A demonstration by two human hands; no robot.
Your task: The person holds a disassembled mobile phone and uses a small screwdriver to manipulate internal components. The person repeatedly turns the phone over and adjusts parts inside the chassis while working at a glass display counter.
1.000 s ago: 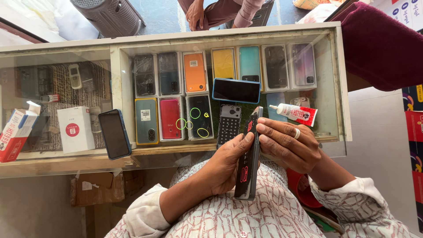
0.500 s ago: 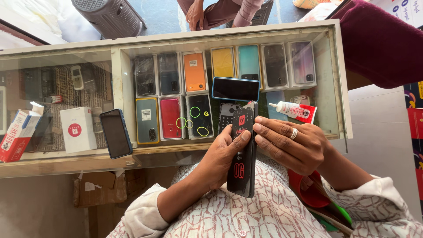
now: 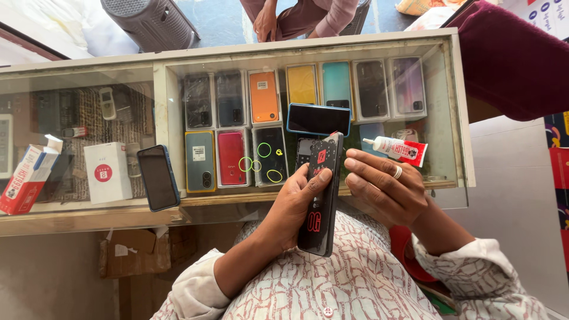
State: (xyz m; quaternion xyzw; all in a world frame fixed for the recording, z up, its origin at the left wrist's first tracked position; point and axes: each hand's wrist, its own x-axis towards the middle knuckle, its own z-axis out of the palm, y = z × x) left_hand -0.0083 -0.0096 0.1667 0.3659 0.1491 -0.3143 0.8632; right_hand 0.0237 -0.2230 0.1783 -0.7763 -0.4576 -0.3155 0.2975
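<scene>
I hold a black phone [image 3: 320, 195] with red markings upright on its edge above my lap. My left hand [image 3: 292, 204] wraps its left side, thumb on the face. Fingers of my right hand [image 3: 385, 186], with a ring, press along the phone's right edge. Just past it, on the glass counter [image 3: 77, 204], lie a blue-edged phone [image 3: 318, 119] and a white glue tube with a red label [image 3: 396, 148].
A dark phone [image 3: 157, 177], a white box [image 3: 107, 172] and a red-and-white carton [image 3: 26, 179] rest on the counter's left. Several phone cases are displayed under the glass [image 3: 264, 96]. Another person's hands [image 3: 267, 24] and a grey speaker [image 3: 151, 22] are beyond the counter. A maroon sleeve [image 3: 510, 65] sits at right.
The phone has turned in my hands from edge-on to showing more of its black face, and it sits slightly lower toward my lap. My right fingers stay along its edge.
</scene>
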